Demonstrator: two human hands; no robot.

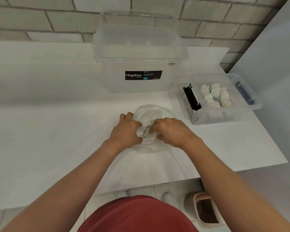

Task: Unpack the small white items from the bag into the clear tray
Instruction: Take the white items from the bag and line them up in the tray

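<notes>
A clear plastic bag (pixel 151 113) lies on the white counter in front of me, with small white items showing faintly inside. My left hand (pixel 126 129) grips the bag's left side, fingers curled into the plastic. My right hand (pixel 170 130) pinches the crumpled plastic near the bag's middle. To the right stands the clear tray (pixel 213 117), which holds several small white items (pixel 215 97) set in rows.
A large clear Megabox storage bin (pixel 141 64) with its lid on stands behind the bag by the tiled wall. The tray has a black latch (pixel 191 97) on its left end. The counter edge runs close to my body; a bin (pixel 206 210) stands on the floor below.
</notes>
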